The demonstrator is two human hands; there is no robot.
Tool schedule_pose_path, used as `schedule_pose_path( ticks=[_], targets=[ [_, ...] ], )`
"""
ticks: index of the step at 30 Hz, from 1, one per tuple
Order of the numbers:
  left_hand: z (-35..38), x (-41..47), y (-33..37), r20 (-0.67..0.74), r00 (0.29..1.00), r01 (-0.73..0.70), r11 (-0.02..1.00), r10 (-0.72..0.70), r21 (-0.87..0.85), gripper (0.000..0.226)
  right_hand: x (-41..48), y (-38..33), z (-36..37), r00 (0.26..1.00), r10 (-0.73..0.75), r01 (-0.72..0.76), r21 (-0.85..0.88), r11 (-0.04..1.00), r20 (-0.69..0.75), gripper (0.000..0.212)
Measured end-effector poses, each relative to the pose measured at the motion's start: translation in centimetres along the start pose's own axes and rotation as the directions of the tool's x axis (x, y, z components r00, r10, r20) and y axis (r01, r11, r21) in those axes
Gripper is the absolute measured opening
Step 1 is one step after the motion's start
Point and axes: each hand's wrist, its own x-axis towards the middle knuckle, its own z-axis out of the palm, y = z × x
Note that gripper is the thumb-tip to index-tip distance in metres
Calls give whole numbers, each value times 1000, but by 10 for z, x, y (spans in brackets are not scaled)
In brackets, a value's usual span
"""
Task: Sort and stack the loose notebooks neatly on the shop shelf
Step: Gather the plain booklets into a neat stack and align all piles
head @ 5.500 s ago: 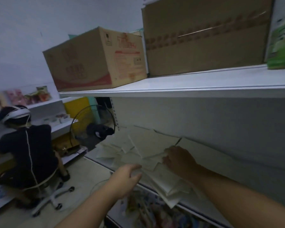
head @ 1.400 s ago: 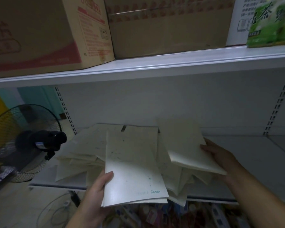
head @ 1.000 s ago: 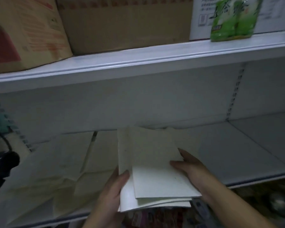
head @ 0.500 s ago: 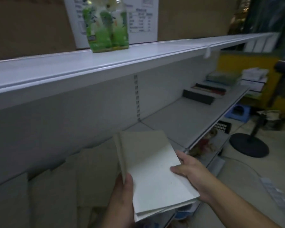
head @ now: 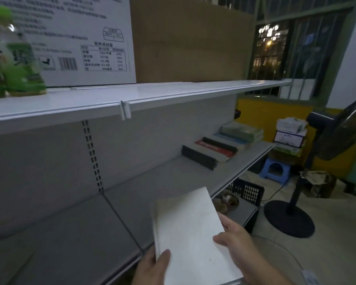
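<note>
Both hands grip a thin stack of pale cream notebooks (head: 191, 233) over the front lip of the grey metal shelf (head: 80, 233).

The left hand (head: 150, 268) pinches the stack's near left corner, thumb on the top cover. The right hand (head: 234, 239) clasps the right edge, thumb laid on the cover and fingers curled beneath. The stack is tilted and held clear of the shelf board. Below and right of the right hand stands a black slatted plastic crate (head: 245, 191). Farther along the shelf, beyond the hands, lie flat piles of dark-spined books (head: 210, 153). High above the hands, the upper shelf carries green drink bottles (head: 12, 64), a white printed carton (head: 80, 38) and a plain brown cardboard box (head: 191, 44). Off to the right stand a small blue stool (head: 274, 168) and a black pedestal fan (head: 337, 136).
</note>
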Motion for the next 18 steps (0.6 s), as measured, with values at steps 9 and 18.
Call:
schedule_pose_path(
  ticks=[9,18],
  targets=[
    [42,23,97,-49,993,111,985,-106,133,42,120,-35,-9,991,-1,15,-108,994,130,60],
    [90,126,100,-131,990,10,911,48,413,42,237,-50,-43,999,-4,19,-479,878,34,49]
  ],
)
